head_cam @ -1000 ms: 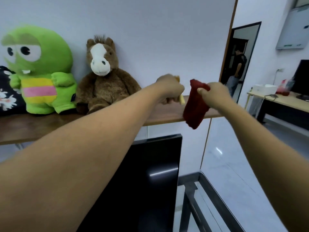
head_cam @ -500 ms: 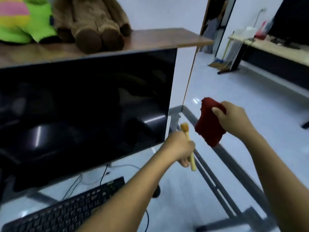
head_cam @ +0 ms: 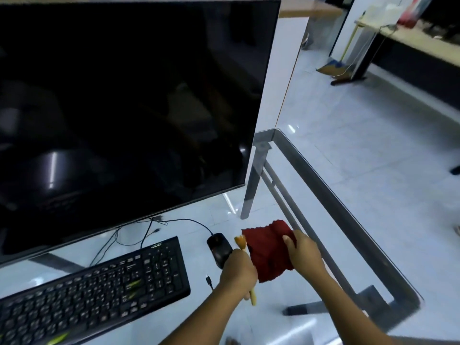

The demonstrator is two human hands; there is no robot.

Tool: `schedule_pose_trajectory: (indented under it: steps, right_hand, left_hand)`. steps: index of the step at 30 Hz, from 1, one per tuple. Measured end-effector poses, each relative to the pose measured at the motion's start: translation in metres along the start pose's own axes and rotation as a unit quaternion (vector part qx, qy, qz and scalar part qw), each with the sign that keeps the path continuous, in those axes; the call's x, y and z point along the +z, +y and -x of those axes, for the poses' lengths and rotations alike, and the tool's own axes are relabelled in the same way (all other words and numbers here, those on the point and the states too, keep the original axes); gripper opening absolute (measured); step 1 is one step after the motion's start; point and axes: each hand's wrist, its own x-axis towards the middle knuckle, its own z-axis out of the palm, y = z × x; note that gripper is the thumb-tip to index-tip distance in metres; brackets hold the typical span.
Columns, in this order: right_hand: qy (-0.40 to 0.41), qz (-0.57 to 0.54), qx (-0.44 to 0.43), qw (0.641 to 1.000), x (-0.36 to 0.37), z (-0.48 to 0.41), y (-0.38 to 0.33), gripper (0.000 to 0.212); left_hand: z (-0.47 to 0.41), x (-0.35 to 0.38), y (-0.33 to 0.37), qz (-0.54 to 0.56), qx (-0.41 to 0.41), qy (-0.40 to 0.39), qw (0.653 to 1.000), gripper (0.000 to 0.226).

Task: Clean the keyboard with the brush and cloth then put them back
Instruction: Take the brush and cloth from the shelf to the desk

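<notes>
While cloth [head_cam: 269, 250] drapes from right grip [head_cam: 305, 257], brush [head_cam: 241, 242] stands in left grip [head_cam: 239, 268].

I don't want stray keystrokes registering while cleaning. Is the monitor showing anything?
No, it looks off: the monitor is black all over, with only room reflections on its screen. Whether it is asleep or unpowered, cannot tell.

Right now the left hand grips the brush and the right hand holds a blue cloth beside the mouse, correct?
No: the head view shows the cloth in the right hand is dark red, not blue. The rest stands.
</notes>
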Motion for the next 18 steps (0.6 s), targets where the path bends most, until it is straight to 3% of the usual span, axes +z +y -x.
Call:
schedule_pose_trajectory:
  steps: [4, 8, 11, 14, 18]
  right_hand:
    - [0.024, 0.066, -0.009, 0.998, 0.007, -0.001, 0.019, 0.028]
    - [0.045, 0.091, -0.024, 0.995, 0.011, 0.0, 0.021, 0.029]
    - [0.098, 0.138, -0.051, 0.984, 0.01, -0.001, 0.012, 0.038]
    - [0.126, 0.137, -0.087, 0.979, 0.004, 0.001, -0.019, 0.04]
    - [0.096, 0.088, -0.173, 0.976, 0.014, 0.01, -0.084, 0.043]
  left_hand:
    - [-0.009, 0.006, 0.004, -0.007, -0.017, -0.003, 1.0, 0.036]
    - [-0.012, 0.009, 0.0, -0.001, 0.048, 0.048, 0.998, 0.026]
    - [-0.008, 0.002, -0.001, 0.021, 0.016, 0.022, 0.999, 0.02]
    - [-0.001, -0.02, -0.014, -0.002, 0.072, 0.02, 0.997, 0.027]
    - [0.016, -0.074, -0.053, -0.046, 0.17, 0.145, 0.974, 0.028]
